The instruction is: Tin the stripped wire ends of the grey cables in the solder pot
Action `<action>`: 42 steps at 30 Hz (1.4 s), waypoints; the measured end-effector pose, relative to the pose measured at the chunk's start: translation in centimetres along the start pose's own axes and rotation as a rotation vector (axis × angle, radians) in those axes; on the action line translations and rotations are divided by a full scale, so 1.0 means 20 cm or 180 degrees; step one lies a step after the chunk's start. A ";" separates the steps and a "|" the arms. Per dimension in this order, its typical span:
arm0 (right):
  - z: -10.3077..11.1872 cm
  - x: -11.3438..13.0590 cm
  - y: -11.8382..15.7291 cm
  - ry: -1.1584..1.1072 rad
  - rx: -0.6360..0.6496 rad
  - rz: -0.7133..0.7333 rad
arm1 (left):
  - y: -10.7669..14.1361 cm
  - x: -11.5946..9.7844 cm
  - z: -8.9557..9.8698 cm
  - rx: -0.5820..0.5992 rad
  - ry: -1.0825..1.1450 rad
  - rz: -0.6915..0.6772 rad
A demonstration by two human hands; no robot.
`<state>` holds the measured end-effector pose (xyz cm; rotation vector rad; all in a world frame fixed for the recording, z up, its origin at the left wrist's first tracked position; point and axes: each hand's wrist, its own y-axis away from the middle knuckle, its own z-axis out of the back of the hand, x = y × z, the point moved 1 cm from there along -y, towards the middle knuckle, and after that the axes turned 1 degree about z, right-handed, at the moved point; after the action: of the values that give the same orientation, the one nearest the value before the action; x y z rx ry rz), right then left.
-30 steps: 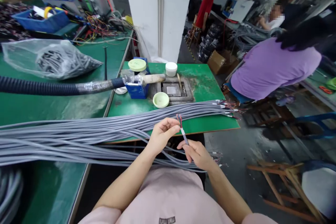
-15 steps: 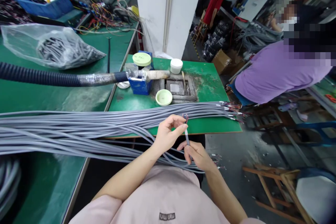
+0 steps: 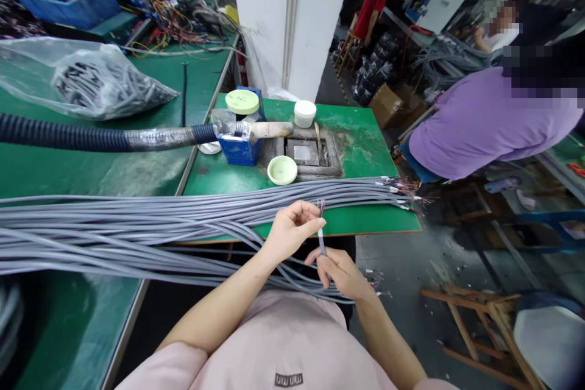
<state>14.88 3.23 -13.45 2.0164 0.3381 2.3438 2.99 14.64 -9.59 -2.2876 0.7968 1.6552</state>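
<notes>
Between my hands a grey cable (image 3: 322, 242) stands nearly upright, with thin coloured wires (image 3: 321, 206) fanning out at its top. My left hand (image 3: 295, 228) pinches the cable near the base of those wires, by a white band. Lower down, the fingers of my right hand (image 3: 337, 268) are closed around the grey sheath. Behind my left hand a thick bundle of grey cables (image 3: 183, 210) lies across the green table (image 3: 361, 219), its wire ends (image 3: 406, 189) at the right. More cables pass below my hands, close to my body.
A ribbed hose (image 3: 173, 138) reaches over the table to a blue box (image 3: 240, 149). Near it are a pale green dish (image 3: 282, 170), a white tub (image 3: 304, 114) and a framed metal plate (image 3: 305, 152). A person in purple (image 3: 489, 122) sits at the right, beyond a wooden stool (image 3: 475, 317).
The view has shifted slightly. Both hands keep their grip on the cable, which now sits a little further left, and its coloured wires show more plainly above my left fingers.
</notes>
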 end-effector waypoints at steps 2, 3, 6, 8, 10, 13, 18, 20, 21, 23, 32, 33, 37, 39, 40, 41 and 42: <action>0.00 0.00 0.00 0.0008 0.0006 0.0003 | 0.00 0.00 0.00 0.0043 -0.0042 0.0052; 0.00 0.00 0.00 0.0003 0.0007 0.0002 | 0.00 0.00 0.01 0.0052 -0.0052 0.0070; -0.01 0.00 0.01 -0.0027 -0.0003 -0.0004 | 0.00 0.00 0.01 0.0068 0.0019 0.0162; -0.01 -0.01 0.01 -0.0059 -0.0015 -0.0009 | 0.00 0.01 0.02 0.0082 0.0117 0.0240; -0.01 -0.02 0.00 -0.0095 -0.0014 -0.0010 | -0.01 0.03 0.02 0.0077 0.0209 0.0265; -0.01 -0.03 0.00 -0.0151 -0.0019 -0.0013 | -0.02 0.06 0.03 0.0041 0.0337 0.0215; 0.00 -0.04 -0.02 -0.0199 -0.0011 -0.0073 | -0.03 0.10 0.04 -0.0074 0.0366 0.0158; 0.01 -0.04 -0.02 -0.0170 -0.0054 -0.0041 | -0.02 0.10 0.04 -0.0148 0.0287 0.0054; 0.02 -0.04 -0.03 -0.0180 -0.0129 0.0001 | -0.02 0.10 0.04 -0.0172 0.0224 -0.0015; 0.04 -0.02 -0.05 -0.0359 -0.0362 0.0120 | -0.01 0.11 0.03 -0.0200 0.0041 -0.0177; 0.02 0.11 -0.16 -0.0897 -0.1189 0.0278 | 0.10 0.18 -0.04 -0.0156 -0.1560 -0.1617; 0.01 0.10 -0.17 -0.0911 -0.1328 0.0340 | 0.11 0.19 -0.04 -0.0175 -0.1513 -0.1598; 0.00 0.04 -0.19 -0.1096 -0.1795 0.0656 | 0.09 0.24 -0.06 -0.0049 -0.0651 -0.1107; 0.00 0.03 -0.19 -0.1065 -0.1821 0.0759 | 0.07 0.25 -0.07 0.0023 -0.0148 -0.0844; 0.01 0.03 -0.19 -0.0965 -0.1796 0.0808 | 0.06 0.25 -0.08 0.0029 0.0011 -0.0755; 0.02 0.03 -0.18 -0.0808 -0.1776 0.0865 | 0.06 0.25 -0.07 0.0005 0.0087 -0.0704; 0.02 0.04 -0.17 -0.0596 -0.1766 0.0931 | 0.05 0.24 -0.07 -0.0032 0.0083 -0.0676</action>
<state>14.82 6.77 -13.18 2.0611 -0.5844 2.0351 4.64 11.70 -13.38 -2.3134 0.5299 1.5419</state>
